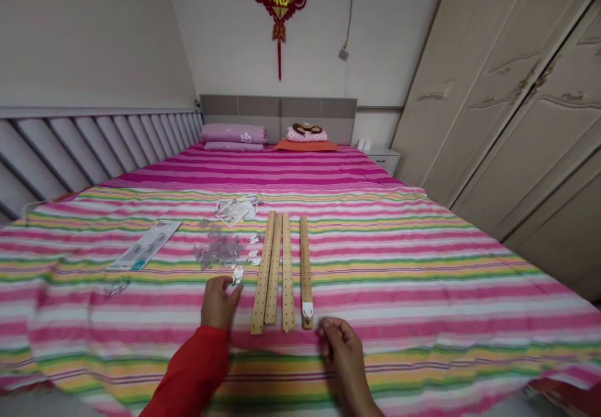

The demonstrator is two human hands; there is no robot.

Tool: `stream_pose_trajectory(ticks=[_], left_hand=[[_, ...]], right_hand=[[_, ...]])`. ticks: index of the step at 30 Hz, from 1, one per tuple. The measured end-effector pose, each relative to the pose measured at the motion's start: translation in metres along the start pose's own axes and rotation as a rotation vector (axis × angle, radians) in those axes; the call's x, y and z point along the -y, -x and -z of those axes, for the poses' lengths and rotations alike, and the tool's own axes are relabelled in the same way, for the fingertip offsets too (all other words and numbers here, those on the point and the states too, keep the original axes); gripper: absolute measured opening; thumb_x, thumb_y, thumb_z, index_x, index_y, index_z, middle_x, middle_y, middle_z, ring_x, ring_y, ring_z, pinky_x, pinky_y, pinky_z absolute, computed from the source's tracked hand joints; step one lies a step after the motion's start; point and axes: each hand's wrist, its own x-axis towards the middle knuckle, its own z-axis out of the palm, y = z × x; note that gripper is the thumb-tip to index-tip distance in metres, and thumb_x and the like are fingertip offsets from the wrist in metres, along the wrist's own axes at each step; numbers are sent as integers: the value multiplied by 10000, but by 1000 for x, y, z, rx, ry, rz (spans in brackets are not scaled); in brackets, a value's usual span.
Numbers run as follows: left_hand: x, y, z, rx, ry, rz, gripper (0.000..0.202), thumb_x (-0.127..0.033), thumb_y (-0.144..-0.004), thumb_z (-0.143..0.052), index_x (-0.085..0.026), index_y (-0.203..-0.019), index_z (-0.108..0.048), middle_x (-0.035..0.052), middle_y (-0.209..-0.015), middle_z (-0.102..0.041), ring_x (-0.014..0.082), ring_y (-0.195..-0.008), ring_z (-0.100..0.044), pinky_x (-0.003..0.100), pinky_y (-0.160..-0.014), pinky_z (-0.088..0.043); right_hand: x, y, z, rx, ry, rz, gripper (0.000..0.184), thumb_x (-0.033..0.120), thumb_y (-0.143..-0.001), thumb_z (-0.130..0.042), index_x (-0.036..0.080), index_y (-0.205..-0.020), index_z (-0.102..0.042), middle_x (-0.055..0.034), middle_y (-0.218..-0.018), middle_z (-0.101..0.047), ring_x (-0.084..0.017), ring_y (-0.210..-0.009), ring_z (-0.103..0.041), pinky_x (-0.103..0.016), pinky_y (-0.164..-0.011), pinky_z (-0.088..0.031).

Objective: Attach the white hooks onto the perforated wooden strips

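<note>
Ahead of our hands, on striped bedspread (404, 335): left hand (220, 303) pinches small white hook (237, 274); right hand (340, 348) half-curled, empty, just beside wooden slat (305, 267) with hook (307, 310) on end. Two more slats (287, 273) alongside; wrappers (218, 249), card (145, 245) past left hand.

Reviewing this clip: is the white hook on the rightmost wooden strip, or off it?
On. The white hook sits on the near end of the rightmost wooden strip, covering the wood there. Whether it is fixed down, the picture cannot show.
</note>
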Motion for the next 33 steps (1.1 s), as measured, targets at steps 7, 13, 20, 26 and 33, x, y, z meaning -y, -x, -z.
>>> stream_pose_trajectory(ticks=[7, 13, 20, 26, 33], left_hand=[[-8, -8, 6, -4, 197, 178, 263, -456, -648, -576, -193, -638, -572, 26, -657, -567, 187, -674, -539, 325, -654, -457], [-34, -1, 25, 172, 877, 616, 438, -449, -475, -780, -151, -736, -594, 32, -706, -679, 156, -707, -633, 281, -689, -500], [-82, 32, 22, 452, 1307, 810, 218, -228, -634, -757, -169, -772, -598, 19, -809, -690, 121, -792, -663, 231, -765, -526], [-108, 60, 2, 674, 1449, 929, 154, -215, -765, -638, -175, -912, -613, 62, -970, -702, 168, -971, -649, 273, -848, -508], [-127, 75, -1, 801, 1400, 1020, 191, -233, -708, -727, -166, -856, -627, 49, -887, -715, 109, -792, -666, 191, -705, -494]], right_hand=[[24, 2, -3, 14, 122, 78, 377, 520, -582, -741, 176, -682, -626, 50, -448, -498, -76, -345, -354, -208, -352, -252], [29, 1, -18, 136, 154, 71, 403, 534, -594, -734, 159, -687, -619, 22, -528, -574, -60, -357, -374, -196, -357, -272], [35, 8, -54, 326, 121, 32, 406, 426, -555, -795, 167, -839, -664, 0, -667, -639, -98, -478, -521, -230, -480, -429], [42, 11, -57, 335, 169, 157, 487, 269, -576, -798, 194, -1036, -657, -36, -867, -665, -122, -608, -563, -236, -554, -461], [45, 2, -44, 328, 117, 189, 389, 354, -626, -778, 195, -961, -661, -24, -792, -661, -136, -596, -577, -274, -579, -493]])
